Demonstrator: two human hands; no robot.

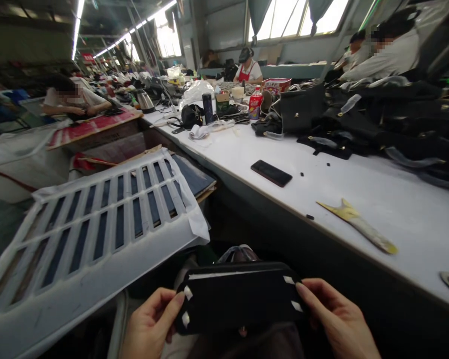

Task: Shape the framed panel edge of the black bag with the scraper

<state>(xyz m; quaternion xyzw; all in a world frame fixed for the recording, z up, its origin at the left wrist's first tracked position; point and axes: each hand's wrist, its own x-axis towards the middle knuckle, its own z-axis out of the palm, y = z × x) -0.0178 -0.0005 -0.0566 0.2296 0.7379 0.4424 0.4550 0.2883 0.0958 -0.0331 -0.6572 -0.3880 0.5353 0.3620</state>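
Note:
A black rectangular panel (243, 299), which looks like a bag part, lies across my lap with small white tabs near its corners. My left hand (155, 319) pinches its left edge beside two of the tabs. At the opposite edge, my right hand (335, 314) grips the panel between thumb and fingers. A pale strip runs along the panel's upper side. Some fingers of both hands are hidden behind it.
A white slotted tray (108, 209) stands at my left. On the white table (284, 219) lie a phone (271, 172), a yellow-ended tool (359, 224) and small black pieces. Black bags (359, 119) are piled at the right. Several co-workers sit farther off.

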